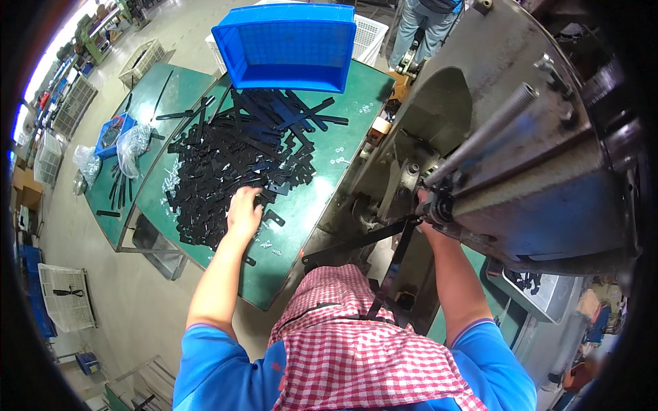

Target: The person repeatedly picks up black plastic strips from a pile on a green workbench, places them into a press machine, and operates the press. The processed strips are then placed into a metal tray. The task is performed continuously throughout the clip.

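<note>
Left hand (244, 211) is down on the heap of black metal strips (236, 161), fingers curled into the near edge of the pile, closing around a piece or two; exactly which strip it has cannot be made out. The heap spreads across the green tabletop (308, 205) from the hand out toward 12 o'clock, where a blue plastic bin (288, 44) sits tipped with its open side facing the pile. A few small loose bits lie on the green just at 5 o'clock of the hand.

Over at 3 o'clock, the right hand (426, 209) is up against the grey press machine (521, 157), tucked under a threaded rod (480, 133). It seems to grip the end of a long black strip (363, 240) that runs back toward the lap at 7 o'clock, but the fingers are mostly hidden, so how tightly it is shut I cannot tell.

As a judgement on progress: the pile is big, so plenty remains to feed. A grey tray (541, 291) at 5 o'clock of the machine holds only a few dark pieces, so little looks finished.

Farther out at 9 o'clock, a second green table (161, 89) carries more strips and clear bags (130, 147).
</note>
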Demonstrator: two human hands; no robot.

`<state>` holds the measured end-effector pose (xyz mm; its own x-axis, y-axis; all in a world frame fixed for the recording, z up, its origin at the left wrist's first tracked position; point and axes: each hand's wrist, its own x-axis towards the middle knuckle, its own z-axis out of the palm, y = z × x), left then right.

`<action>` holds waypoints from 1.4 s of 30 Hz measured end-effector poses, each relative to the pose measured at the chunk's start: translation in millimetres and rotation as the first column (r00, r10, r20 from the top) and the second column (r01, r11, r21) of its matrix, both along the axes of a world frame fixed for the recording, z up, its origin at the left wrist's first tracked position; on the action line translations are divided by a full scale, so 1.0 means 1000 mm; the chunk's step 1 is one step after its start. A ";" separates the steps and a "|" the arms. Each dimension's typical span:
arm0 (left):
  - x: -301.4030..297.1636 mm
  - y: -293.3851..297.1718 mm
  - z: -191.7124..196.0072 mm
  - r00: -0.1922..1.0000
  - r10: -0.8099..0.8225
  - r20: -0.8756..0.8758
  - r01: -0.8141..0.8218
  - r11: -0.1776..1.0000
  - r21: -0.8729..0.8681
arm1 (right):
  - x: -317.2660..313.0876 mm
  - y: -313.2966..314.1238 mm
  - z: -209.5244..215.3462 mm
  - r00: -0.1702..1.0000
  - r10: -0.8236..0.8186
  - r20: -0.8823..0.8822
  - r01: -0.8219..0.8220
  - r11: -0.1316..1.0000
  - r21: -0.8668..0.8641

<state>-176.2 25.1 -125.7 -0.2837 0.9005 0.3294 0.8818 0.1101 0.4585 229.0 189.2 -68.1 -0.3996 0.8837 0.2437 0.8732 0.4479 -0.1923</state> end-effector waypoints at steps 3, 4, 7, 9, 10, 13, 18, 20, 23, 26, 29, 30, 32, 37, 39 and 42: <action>-0.013 0.024 -0.010 0.980 -0.069 -0.186 0.030 0.978 -0.204 | 0.001 -0.005 0.002 0.999 -0.022 0.047 0.025 0.998 -0.055; -0.018 0.031 -0.017 0.966 -0.105 -0.235 0.037 0.959 -0.280 | 0.002 -0.006 0.004 0.997 -0.032 0.066 0.037 0.997 -0.070; -0.042 0.042 -0.052 0.984 -0.061 -0.170 -0.002 0.937 -0.349 | 0.004 -0.011 0.011 0.999 -0.054 -0.006 0.053 0.995 -0.085; -0.048 0.048 -0.030 0.934 -0.276 -0.229 0.178 0.910 -0.374 | 0.025 -0.010 -0.010 0.903 0.016 -0.429 0.011 0.998 0.061; -0.047 0.053 -0.017 0.947 -0.258 -0.193 0.180 0.921 -0.347 | 0.069 0.002 -0.056 0.999 -0.030 0.024 0.022 0.957 0.288; -0.043 0.047 0.029 0.992 -0.091 -0.083 0.064 0.957 -0.284 | 0.030 -0.046 0.006 0.941 -0.200 0.275 0.049 0.880 0.472; 0.061 0.073 0.108 0.646 -0.245 0.723 0.460 0.881 -0.112 | -0.030 -0.099 0.086 0.747 -0.084 -0.659 0.025 0.995 -0.099; 0.107 0.079 0.123 0.427 -0.405 0.809 0.617 0.784 0.066 | -0.033 -0.099 0.095 0.736 -0.050 -0.675 0.023 0.999 -0.048; 0.153 0.083 0.156 0.312 -0.554 0.772 0.738 0.653 0.170 | -0.029 -0.101 0.094 0.773 -0.027 -0.634 0.026 1.000 -0.011; 0.173 0.084 0.163 0.281 -0.532 0.799 0.742 0.648 0.170 | -0.032 -0.099 0.097 0.868 0.026 -0.496 0.003 0.998 0.058; 0.187 0.083 0.150 0.239 -0.548 0.801 0.704 0.666 0.246 | -0.027 -0.101 0.095 0.877 0.002 -0.481 0.001 1.000 0.006; 0.192 0.082 0.144 0.265 -0.638 0.723 0.689 0.650 0.321 | -0.025 -0.101 0.094 0.879 -0.004 -0.478 0.001 1.000 -0.006; 0.200 0.084 0.144 0.330 -0.741 0.585 0.693 0.611 0.382 | -0.017 -0.105 0.083 0.490 -0.165 -0.856 -0.044 0.976 -0.213; 0.204 0.080 0.149 0.489 -0.753 0.439 0.675 0.646 0.356 | -0.025 -0.103 0.090 0.155 -0.378 -0.913 -0.120 0.910 -0.397; 0.196 0.068 0.156 0.612 -0.639 0.465 0.594 0.760 0.262 | -0.026 -0.093 0.085 0.411 -0.373 -0.832 0.032 0.918 -0.395; 0.152 0.069 0.144 0.749 -0.525 0.404 0.474 0.851 0.228 | -0.011 -0.081 0.064 0.798 -0.161 -0.581 0.122 0.987 -0.105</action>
<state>-24.4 94.6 18.8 0.0613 0.9220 0.3823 0.4998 -0.3599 0.7878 218.1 107.7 -4.4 -0.0668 0.9394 0.3362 0.6376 0.2993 -0.7098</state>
